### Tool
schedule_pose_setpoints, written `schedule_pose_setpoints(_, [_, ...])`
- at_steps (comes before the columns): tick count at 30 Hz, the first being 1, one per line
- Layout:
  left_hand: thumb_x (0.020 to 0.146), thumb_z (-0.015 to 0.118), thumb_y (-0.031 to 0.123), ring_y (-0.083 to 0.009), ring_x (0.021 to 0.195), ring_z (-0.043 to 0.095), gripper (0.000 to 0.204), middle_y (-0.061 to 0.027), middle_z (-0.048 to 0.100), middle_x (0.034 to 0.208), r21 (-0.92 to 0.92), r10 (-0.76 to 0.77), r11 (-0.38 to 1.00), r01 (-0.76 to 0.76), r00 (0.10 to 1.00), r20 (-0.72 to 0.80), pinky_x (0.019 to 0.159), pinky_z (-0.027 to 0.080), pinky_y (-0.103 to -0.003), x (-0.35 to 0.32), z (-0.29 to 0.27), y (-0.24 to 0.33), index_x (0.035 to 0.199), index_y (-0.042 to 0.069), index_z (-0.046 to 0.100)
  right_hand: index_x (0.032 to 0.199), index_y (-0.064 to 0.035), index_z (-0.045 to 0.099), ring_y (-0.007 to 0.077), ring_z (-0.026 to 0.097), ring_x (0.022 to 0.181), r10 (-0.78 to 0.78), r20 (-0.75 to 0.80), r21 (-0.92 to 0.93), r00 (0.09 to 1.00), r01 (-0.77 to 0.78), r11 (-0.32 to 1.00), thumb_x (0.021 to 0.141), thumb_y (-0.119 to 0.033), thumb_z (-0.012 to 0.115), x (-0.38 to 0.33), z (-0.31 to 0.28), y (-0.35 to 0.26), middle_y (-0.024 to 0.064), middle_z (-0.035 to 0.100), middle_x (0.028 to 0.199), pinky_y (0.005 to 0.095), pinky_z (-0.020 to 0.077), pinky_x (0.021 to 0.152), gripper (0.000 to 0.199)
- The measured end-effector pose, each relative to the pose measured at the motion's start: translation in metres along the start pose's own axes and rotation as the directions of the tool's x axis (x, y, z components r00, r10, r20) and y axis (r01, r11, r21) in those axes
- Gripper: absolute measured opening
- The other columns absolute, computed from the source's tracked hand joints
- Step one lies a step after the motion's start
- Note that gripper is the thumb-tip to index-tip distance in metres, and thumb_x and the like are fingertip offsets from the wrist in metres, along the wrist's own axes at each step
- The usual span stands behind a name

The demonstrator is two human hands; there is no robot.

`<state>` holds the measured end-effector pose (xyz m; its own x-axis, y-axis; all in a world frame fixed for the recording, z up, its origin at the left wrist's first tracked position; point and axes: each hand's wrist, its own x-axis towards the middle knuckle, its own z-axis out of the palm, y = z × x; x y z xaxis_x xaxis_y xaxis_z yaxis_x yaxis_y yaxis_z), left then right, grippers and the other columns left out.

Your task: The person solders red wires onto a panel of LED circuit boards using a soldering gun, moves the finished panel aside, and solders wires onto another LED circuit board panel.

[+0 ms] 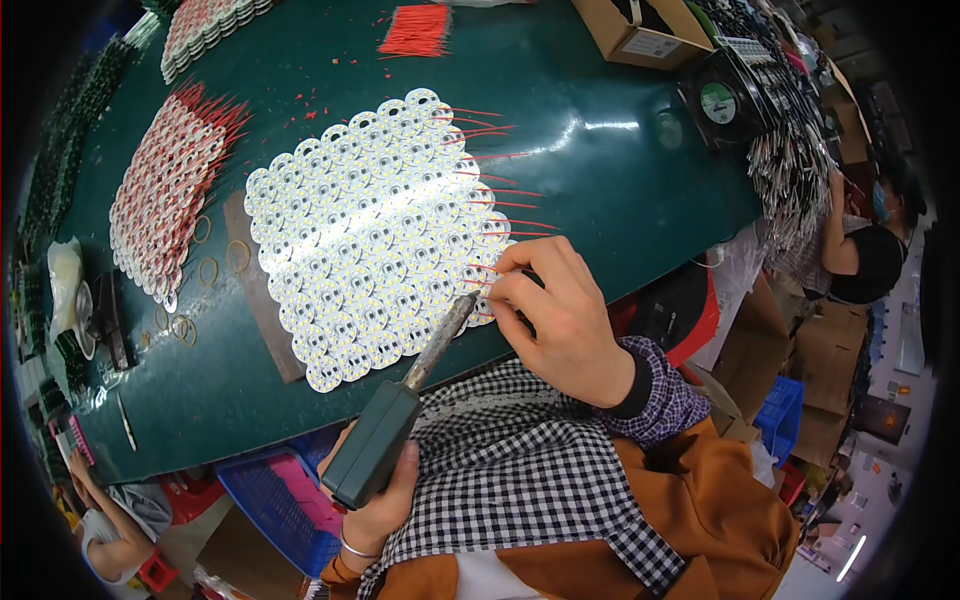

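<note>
Head view: we are working at the near right edge of a sheet of round white circuit discs [375,235], which is lying in the middle of a dark green table [600,170]. Our right hand [560,315] is pinching a thin red wire [483,270] against the discs at that edge, fingers closed narrowly around it. Our left hand [385,500] is gripping the dark green handle of a soldering iron [395,410], fist wrapped tight, and its metal tip is reaching up to the discs just beside the right fingers. More red wires are sticking out along the sheet's right side. To the left, a second sheet of discs with red wires [165,195] is lying well apart. A cardboard box [640,35] is sitting at the table's far side.
</note>
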<state>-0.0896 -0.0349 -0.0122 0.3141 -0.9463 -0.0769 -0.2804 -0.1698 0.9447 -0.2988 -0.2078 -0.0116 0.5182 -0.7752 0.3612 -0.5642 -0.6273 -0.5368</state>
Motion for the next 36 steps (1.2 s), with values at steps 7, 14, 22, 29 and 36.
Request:
schedule_pose_setpoints(7, [0.078,0.074,-0.001,-0.0225,0.073,0.068,0.025,-0.0171,0.070,0.091,0.019,0.017,1.000,-0.018,0.999,0.034,0.064,0.053,-0.031,0.001,0.001,0.000,0.101,-0.008,0.070,0.090,-0.0015,0.057,0.0246,0.055,0.096,-0.025,0.044,-0.004,0.999,0.026,1.000,0.080,0.000,0.068,0.000,0.001,0.001,0.0076,0.057,0.101,0.0362,0.0432,0.083,0.015])
schedule_pose_setpoints(14, [0.086,0.076,0.003,-0.0150,0.091,0.066,0.029,-0.0083,0.070,0.103,0.032,-0.123,0.992,0.120,0.988,0.096,0.081,0.053,-0.029,-0.007,-0.004,0.000,0.114,-0.002,0.068,0.091,-0.0013,0.057,0.0250,0.055,0.097,-0.036,0.111,-0.001,0.993,0.037,0.999,0.082,-0.001,0.065,0.005,-0.004,0.005,0.0082,0.056,0.103,0.0363,0.0433,0.083,0.012])
schedule_pose_setpoints(22, [0.077,0.075,0.000,-0.0242,0.073,0.068,0.024,-0.0156,0.069,0.090,0.039,-0.111,0.993,0.110,0.993,0.047,0.067,0.053,-0.032,-0.001,-0.001,0.004,0.100,-0.006,0.070,0.085,-0.0019,0.055,0.0290,0.054,0.097,-0.016,0.170,0.060,0.985,0.006,0.998,0.076,0.006,0.069,0.009,-0.008,0.006,0.0099,0.056,0.105,0.0380,0.0468,0.083,0.019])
schedule_pose_setpoints(29, [0.085,0.070,-0.004,-0.0106,0.062,0.057,0.038,-0.0135,0.065,0.100,0.027,0.049,0.999,-0.044,0.960,-0.274,0.049,0.045,-0.023,-0.031,-0.034,-0.027,0.121,-0.003,0.058,0.085,-0.0019,0.055,0.0285,0.055,0.096,-0.025,0.159,0.052,0.987,0.017,0.999,0.076,0.006,0.069,0.011,-0.007,0.003,0.0092,0.056,0.104,0.0375,0.0471,0.082,0.019])
schedule_pose_setpoints(36, [0.085,0.063,0.005,-0.0049,0.049,0.041,0.034,-0.0146,0.061,0.095,0.353,0.424,0.891,-0.285,0.800,-0.425,0.043,0.028,-0.019,0.006,-0.173,0.047,0.114,-0.009,0.054,0.084,-0.0028,0.056,0.0277,0.055,0.097,0.003,0.154,0.038,0.988,-0.009,0.999,0.077,0.004,0.070,0.008,-0.009,0.005,0.0079,0.056,0.103,0.0374,0.0472,0.082,0.017])
